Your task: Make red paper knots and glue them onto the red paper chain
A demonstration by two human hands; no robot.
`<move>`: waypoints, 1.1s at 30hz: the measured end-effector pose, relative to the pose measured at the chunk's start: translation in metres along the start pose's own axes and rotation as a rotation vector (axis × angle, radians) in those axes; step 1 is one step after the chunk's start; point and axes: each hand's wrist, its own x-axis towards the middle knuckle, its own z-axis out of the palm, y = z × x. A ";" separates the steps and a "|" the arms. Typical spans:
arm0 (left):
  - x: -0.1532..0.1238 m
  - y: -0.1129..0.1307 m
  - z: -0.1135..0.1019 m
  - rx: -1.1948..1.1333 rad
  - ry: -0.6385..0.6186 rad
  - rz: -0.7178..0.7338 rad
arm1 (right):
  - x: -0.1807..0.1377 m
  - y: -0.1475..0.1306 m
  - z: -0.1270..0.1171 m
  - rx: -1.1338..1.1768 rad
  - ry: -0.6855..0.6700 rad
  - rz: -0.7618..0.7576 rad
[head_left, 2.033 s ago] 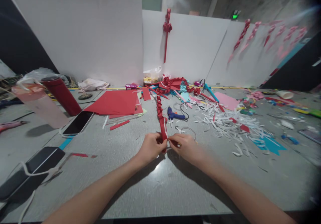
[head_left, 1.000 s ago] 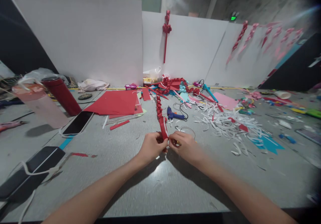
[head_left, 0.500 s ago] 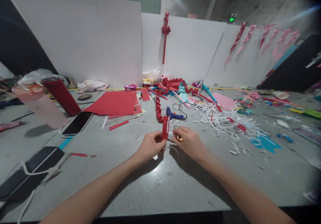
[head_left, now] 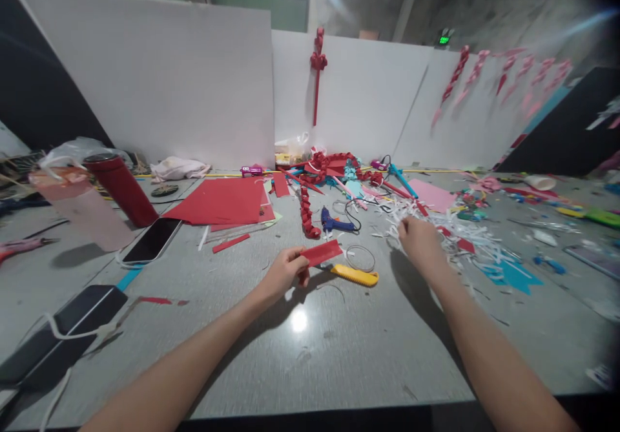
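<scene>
My left hand [head_left: 285, 272] pinches one end of a short red paper strip [head_left: 322, 252], held flat a little above the grey table. A yellow utility knife [head_left: 354, 275] lies just right of the strip. My right hand [head_left: 419, 239] has reached out to the right, to the edge of a heap of white paper shreds [head_left: 448, 237]. Its fingers are curled at the shreds, and I cannot make out anything in them. A folded red paper chain [head_left: 306, 211] lies beyond the strip, beside a blue glue gun [head_left: 334, 221].
Red paper sheets [head_left: 223, 201] lie at the back left. A phone [head_left: 152, 240], a red flask [head_left: 122, 188] and a pink bottle [head_left: 80, 207] stand at the left, a dark device [head_left: 58, 330] near the front left. White boards with red and pink paper twists back the table.
My right hand has let go of the red strip and moved right to the shreds. The strip has come away from the chain and turned flat. The yellow knife now lies uncovered.
</scene>
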 end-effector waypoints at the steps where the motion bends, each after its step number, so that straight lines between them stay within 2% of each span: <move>1: 0.001 -0.001 -0.001 -0.013 0.008 -0.001 | 0.002 0.009 0.002 -0.028 -0.023 0.041; 2: 0.002 -0.002 -0.001 -0.026 0.016 -0.004 | 0.004 0.015 0.004 -0.059 -0.034 0.068; 4: 0.003 -0.004 -0.002 -0.041 0.018 -0.010 | 0.004 0.016 0.006 -0.076 0.030 0.049; 6: 0.004 -0.005 -0.003 -0.048 0.007 -0.012 | 0.001 0.003 0.006 0.026 0.125 -0.068; 8: 0.004 -0.007 -0.004 -0.054 -0.010 -0.013 | -0.007 -0.021 0.000 0.276 0.139 -0.267; 10: 0.005 -0.008 -0.005 -0.074 -0.029 -0.020 | -0.022 -0.048 -0.010 0.533 0.065 -0.493; 11: 0.005 -0.009 -0.005 -0.083 -0.043 -0.024 | -0.031 -0.061 -0.015 0.611 -0.022 -0.598; 13: 0.004 -0.010 -0.006 -0.093 -0.066 -0.034 | -0.049 -0.082 -0.024 0.668 -0.163 -0.749; 15: 0.004 -0.011 -0.006 -0.082 -0.080 -0.041 | -0.064 -0.095 -0.028 0.665 -0.217 -0.827; 19: 0.004 -0.011 -0.006 -0.059 -0.094 -0.040 | -0.077 -0.104 -0.022 0.641 -0.217 -0.831; 24: 0.005 -0.011 -0.007 -0.068 -0.107 -0.041 | -0.076 -0.102 -0.014 0.649 -0.222 -0.765; 26: 0.004 -0.009 -0.010 0.007 -0.119 -0.004 | -0.076 -0.102 -0.013 0.646 -0.236 -0.768; 30: -0.001 0.003 -0.018 0.428 -0.005 0.237 | -0.076 -0.103 -0.014 0.635 -0.256 -0.755; 33: -0.004 0.010 -0.021 0.627 -0.089 0.422 | -0.076 -0.104 -0.015 0.640 -0.278 -0.755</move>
